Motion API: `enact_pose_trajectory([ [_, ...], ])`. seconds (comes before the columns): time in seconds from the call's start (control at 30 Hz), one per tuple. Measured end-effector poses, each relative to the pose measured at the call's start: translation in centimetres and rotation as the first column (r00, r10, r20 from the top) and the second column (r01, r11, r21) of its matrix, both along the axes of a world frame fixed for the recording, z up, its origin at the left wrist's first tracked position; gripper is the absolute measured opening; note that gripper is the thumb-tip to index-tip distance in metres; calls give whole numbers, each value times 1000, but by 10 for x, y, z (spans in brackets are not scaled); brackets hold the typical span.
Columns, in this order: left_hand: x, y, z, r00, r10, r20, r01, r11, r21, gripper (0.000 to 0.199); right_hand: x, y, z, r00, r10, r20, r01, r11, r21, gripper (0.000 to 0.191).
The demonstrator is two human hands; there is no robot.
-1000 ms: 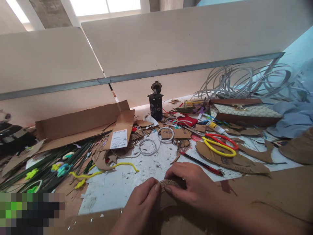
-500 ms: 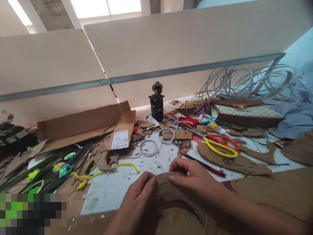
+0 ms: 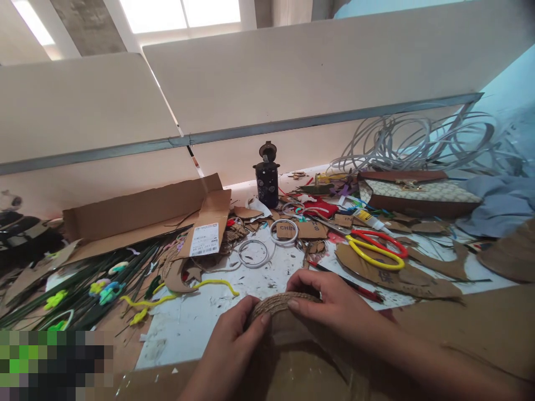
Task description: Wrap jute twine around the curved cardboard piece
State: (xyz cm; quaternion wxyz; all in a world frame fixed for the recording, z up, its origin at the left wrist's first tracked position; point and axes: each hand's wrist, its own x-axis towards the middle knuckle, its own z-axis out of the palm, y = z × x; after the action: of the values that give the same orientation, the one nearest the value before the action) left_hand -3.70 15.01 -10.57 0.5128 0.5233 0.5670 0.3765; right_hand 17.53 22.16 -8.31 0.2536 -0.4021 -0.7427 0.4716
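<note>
While the left hand (image 3: pixel 236 334) and right hand (image 3: pixel 326 301) pinch one braid (image 3: pixel 274 302) at the view's six o'clock, two rings (image 3: pixel 272 233) and one bottle (image 3: pixel 267 186) sit toward its twelve, one scissors (image 3: pixel 351 233) toward two.

Close together at lower center, we work bare-handed, our left hand (image 3: pixel 236 328) a little lower than our right hand (image 3: pixel 324 298), both in a pinch grip, with left thumb (image 3: pixel 257 331) and right thumb (image 3: pixel 307 308) angled toward each other and fingers curled behind. Our left forearm (image 3: pixel 207 376) rises from the bottom edge; our right forearm (image 3: pixel 422 351), more of it showing, slants in from the lower right, sleeve out of view.
</note>
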Motion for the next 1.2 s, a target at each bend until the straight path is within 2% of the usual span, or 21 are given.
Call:
enact_pose_trajectory([
  [0.1, -1, 1, 0, 997, -12, 70, 12, 1000, -1, 25, -1, 1, 7, 997, 46, 64, -47, 999, 18, 21],
  [0.23, -2, 1, 3, 997, -6, 74, 7, 1000, -12, 27, -6, 3, 12, 991, 64, 114, -71, 996, 61, 16],
  [0.4, -2, 3, 3, 981, 13, 192, -10, 1000, -17, 27, -16, 10, 12, 988, 78, 130, -76, 997, -18, 9],
  [0.53, -2, 8, 12, 969, 101, 224, -94, 995, -42, 38, -17, 17, 5, 995, 65, 70, -58, 994, -92, 16],
  [0.63, -2, 11, 17, 972, 87, 217, -75, 995, -66, 44, -13, 20, -1, 999, 49, -11, -51, 987, -155, 23],
  [0.77, -2, 12, 14, 983, 77, 169, -71, 996, -46, 37, -8, 20, -7, 996, 57, -66, -70, 977, -204, 28],
  [0.9, -1, 11, 5, 979, 105, 172, -98, 994, -48, 31, -8, 18, -8, 998, 53, -44, -60, 984, -170, 26],
  [1.2, 0, 9, -5, 964, 68, 259, -36, 991, -127, 31, -9, 8, 1, 990, 76, 121, -77, 997, 4, 16],
])
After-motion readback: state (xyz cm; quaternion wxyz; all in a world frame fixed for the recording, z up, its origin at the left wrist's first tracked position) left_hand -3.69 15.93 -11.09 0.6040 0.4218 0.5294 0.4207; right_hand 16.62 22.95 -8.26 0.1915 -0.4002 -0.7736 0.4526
